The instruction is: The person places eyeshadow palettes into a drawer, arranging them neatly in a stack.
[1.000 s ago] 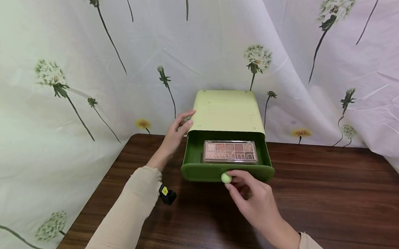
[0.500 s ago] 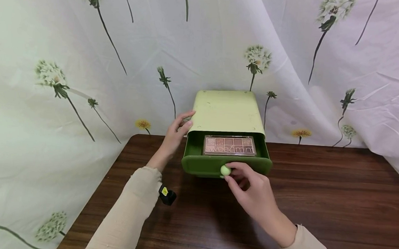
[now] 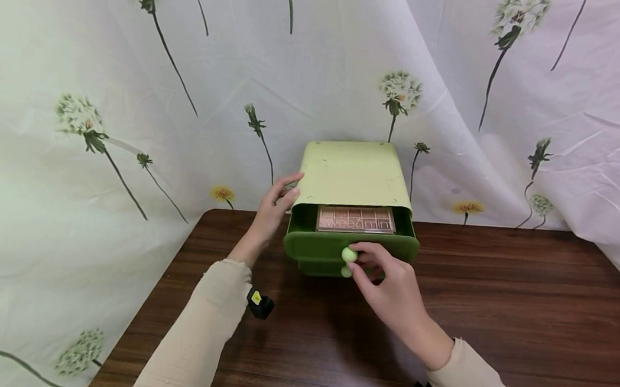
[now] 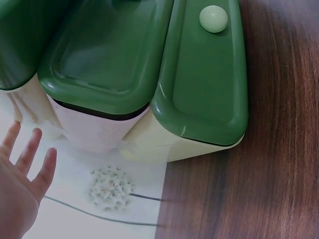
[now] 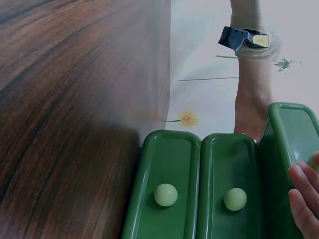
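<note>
A pale green cabinet (image 3: 351, 172) with dark green drawers stands against the cloth backdrop. Its top drawer (image 3: 312, 246) sticks part way out. Inside that drawer lies an eyeshadow palette (image 3: 356, 219) marked "sweet mint", its rear edge under the cabinet's top. My right hand (image 3: 389, 287) pinches the round light green drawer knob (image 3: 349, 254) between thumb and fingers. My left hand (image 3: 273, 209) rests against the cabinet's left side, fingers extended. In the right wrist view, two lower drawers (image 5: 172, 154) (image 5: 227, 159) sit flush, each with its own knob.
A dark brown wooden table (image 3: 521, 313) carries the cabinet and stretches out to both sides. Behind it hangs a white cloth (image 3: 339, 59) printed with dandelions. Each wrist wears a small black camera (image 3: 260, 304).
My right hand has pushed the top drawer inward, away from me. The palette has slid back with it, and a lower knob now shows beneath. My left hand has stayed in place.
</note>
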